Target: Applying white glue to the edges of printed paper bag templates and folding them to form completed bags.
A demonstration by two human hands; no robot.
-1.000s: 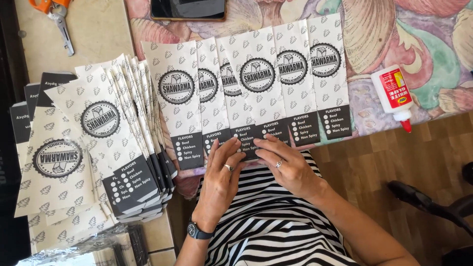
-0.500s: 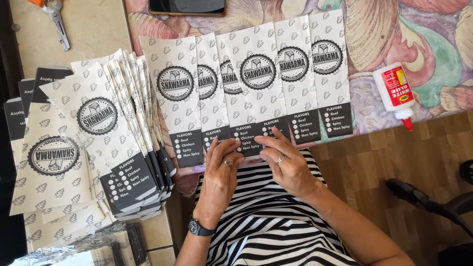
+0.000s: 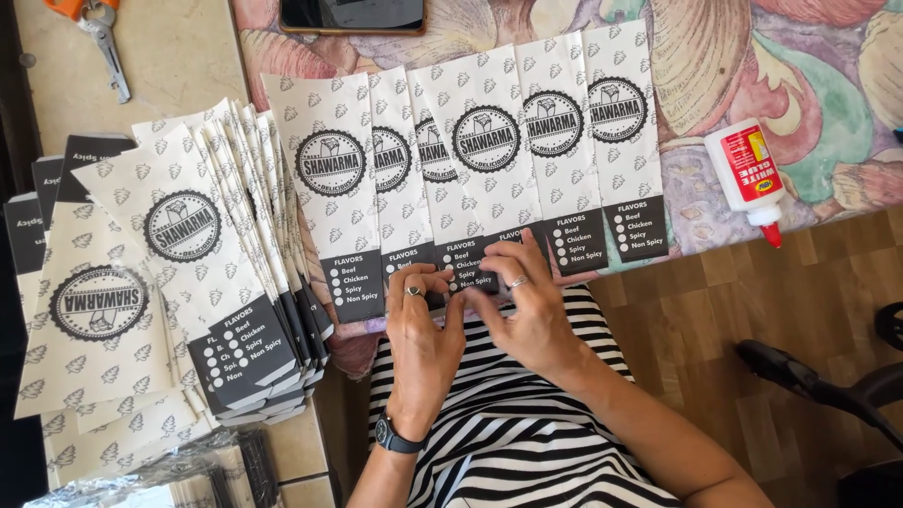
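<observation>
Row of white printed paper sleeves (image 3: 489,150) lay fanned side by side across the patterned tablecloth (image 3: 809,66), dark lower ends toward the person; both hands worked at the bottom edge of the middle sleeves, at 6 o'clock of the row. Left hand (image 3: 425,343) lay palm down, fingers (image 3: 414,279) slightly bent and close together, tips pressed on a sleeve's dark end; no closed grip visible. Right hand (image 3: 531,306), ringed, rested just beside it, touching it, fingers curled loosely over the same edge; whether it pinched the paper could not be told. Fanned stack of sleeves (image 3: 216,254) sat at 9 o'clock; glue bottle (image 3: 748,179) at 3 o'clock; phone (image 3: 353,14) at 12; scissors (image 3: 99,38) at 10.
</observation>
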